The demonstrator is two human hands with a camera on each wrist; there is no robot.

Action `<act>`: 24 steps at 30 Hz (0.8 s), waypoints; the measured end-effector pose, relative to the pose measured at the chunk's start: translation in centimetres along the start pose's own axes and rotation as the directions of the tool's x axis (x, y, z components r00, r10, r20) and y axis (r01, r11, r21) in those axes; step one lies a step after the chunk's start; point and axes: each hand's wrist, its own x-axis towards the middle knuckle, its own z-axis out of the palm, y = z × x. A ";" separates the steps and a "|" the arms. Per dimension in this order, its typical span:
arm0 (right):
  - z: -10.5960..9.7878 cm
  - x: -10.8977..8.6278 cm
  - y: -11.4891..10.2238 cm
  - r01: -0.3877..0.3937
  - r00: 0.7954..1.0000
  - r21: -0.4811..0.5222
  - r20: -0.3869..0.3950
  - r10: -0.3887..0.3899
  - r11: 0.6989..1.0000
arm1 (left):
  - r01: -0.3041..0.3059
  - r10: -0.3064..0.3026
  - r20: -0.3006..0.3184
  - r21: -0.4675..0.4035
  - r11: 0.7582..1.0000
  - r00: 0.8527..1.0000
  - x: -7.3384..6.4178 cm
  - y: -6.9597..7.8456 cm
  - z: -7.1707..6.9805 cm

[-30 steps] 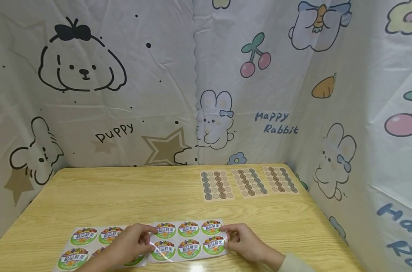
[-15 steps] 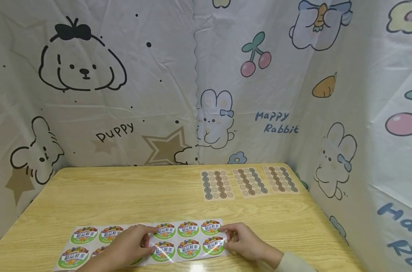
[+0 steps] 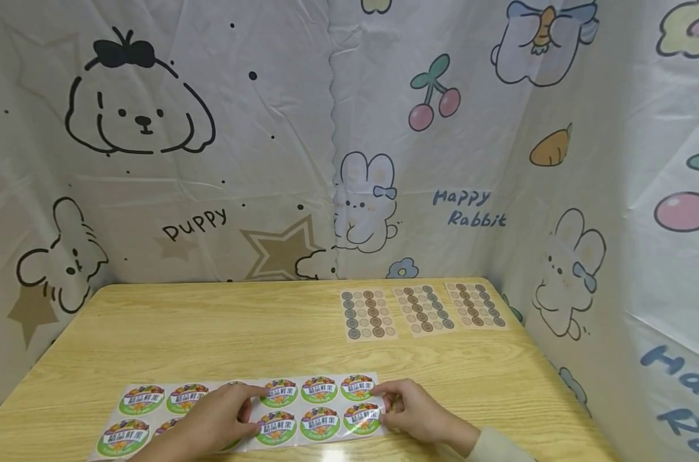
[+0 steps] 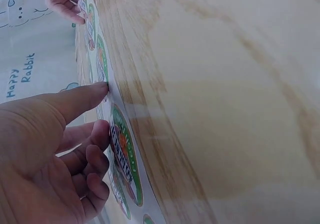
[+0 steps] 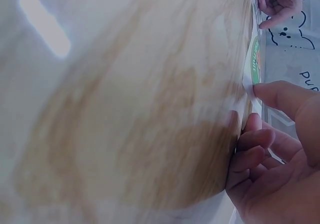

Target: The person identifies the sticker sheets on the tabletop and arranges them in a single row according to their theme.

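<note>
In the head view, a sheet of round fruit stickers [image 3: 319, 410] lies near the table's front, its left end meeting or overlapping a second sticker sheet [image 3: 131, 417]. My left hand [image 3: 211, 420] holds the first sheet's left end, thumb and index finger spread along it; the hand hides part of the second sheet. At the right end, my right hand [image 3: 413, 410] holds the edge between thumb and index finger. In the left wrist view, the thumb [image 4: 95, 95] touches the sheet. The right wrist view shows the other thumb [image 5: 265, 93] at the sheet's end.
Three sheets of small round coin-like stickers, one of them the left coin sheet [image 3: 368, 314], lie at the back right of the wooden table [image 3: 211, 333]. A printed cloth [image 3: 257, 160] hangs behind the table and along its sides.
The left end of the held sheet has settled against the other sheet, and the sheet has shifted slightly left. Both hands stay almost in place.
</note>
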 end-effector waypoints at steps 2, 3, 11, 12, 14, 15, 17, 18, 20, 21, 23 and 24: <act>0.0 0.0 0.0 0.003 1.000 -0.013 -0.003 -0.003 1.000 | -0.001 0.001 -0.003 0.003 1.000 1.000 0.0 -0.1 0.0; 0.0 0.0 0.0 0.006 1.000 -0.021 -0.004 -0.006 1.000 | -0.003 0.003 -0.004 0.005 1.000 1.000 0.0 -0.1 0.1; 0.0 0.0 -0.2 0.018 1.000 -0.078 0.003 -0.018 0.997 | -0.018 0.018 -0.007 0.006 1.000 1.000 0.0 -0.3 0.1; -0.1 0.0 -0.2 0.019 1.000 -0.081 0.006 -0.019 0.997 | -0.017 0.017 -0.006 0.005 1.000 1.000 0.0 -0.3 0.1; -0.1 0.0 -0.3 0.021 1.000 -0.086 0.010 -0.020 0.996 | -0.017 0.017 -0.006 0.008 1.000 1.000 -0.1 -0.3 0.1; -0.1 0.0 -0.3 0.023 1.000 -0.088 0.012 -0.022 0.996 | -0.020 0.020 -0.007 0.012 1.000 1.000 -0.1 -0.3 0.1; -0.1 0.0 -0.3 0.026 1.000 -0.095 0.016 -0.024 0.995 | -0.028 0.029 -0.010 0.025 0.999 1.000 -0.1 -0.3 0.1; -0.1 0.0 -0.3 0.027 1.000 -0.097 0.016 -0.026 0.995 | -0.034 0.035 -0.011 0.029 0.999 0.999 -0.1 -0.4 0.0; -0.1 0.0 -0.4 0.028 0.999 -0.102 0.019 -0.026 0.994 | -0.039 0.039 -0.010 0.032 0.999 0.999 -0.1 -0.4 0.0; -0.1 0.0 -0.4 0.030 0.999 -0.106 0.020 -0.028 0.994 | -0.042 0.042 -0.008 0.031 0.999 0.999 -0.2 -0.4 0.0; -0.1 0.0 -0.4 0.031 0.999 -0.105 0.026 -0.028 0.994 | -0.042 0.042 -0.006 0.027 0.999 0.999 -0.2 -0.4 0.0; -0.1 0.0 -0.5 0.032 0.999 -0.103 0.030 -0.029 0.994 | -0.040 0.040 -0.004 0.024 0.999 0.999 -0.2 -0.4 0.0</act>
